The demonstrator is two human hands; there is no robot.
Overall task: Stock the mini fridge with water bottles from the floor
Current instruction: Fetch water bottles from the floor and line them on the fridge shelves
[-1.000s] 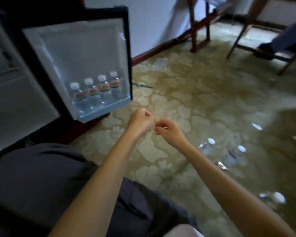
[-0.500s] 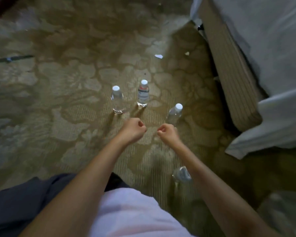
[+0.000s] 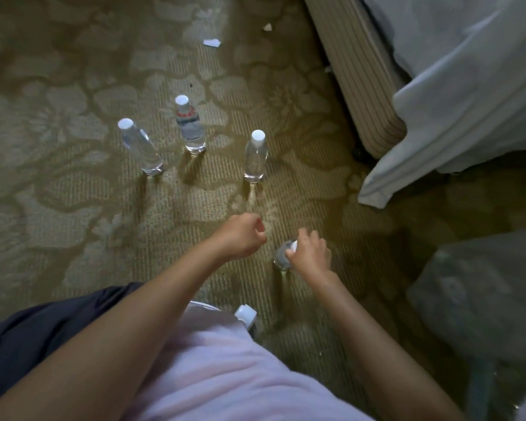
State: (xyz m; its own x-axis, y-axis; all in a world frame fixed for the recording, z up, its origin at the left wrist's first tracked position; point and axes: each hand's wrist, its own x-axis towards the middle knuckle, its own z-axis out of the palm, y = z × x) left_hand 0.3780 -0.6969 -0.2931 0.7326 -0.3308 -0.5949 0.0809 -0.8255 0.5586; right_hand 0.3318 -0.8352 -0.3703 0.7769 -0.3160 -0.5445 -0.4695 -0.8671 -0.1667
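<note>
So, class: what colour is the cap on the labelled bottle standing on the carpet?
White cap on the labelled bottle; the head view shows it best.

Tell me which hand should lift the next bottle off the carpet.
Right. The right hand grips the top of a bottle standing on the carpet, so it only needs to lift. The left hand is curled beside it and holds nothing.

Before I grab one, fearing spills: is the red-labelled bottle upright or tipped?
Upright: the red-labelled bottle stands on its base on the carpet, cap up.
</note>
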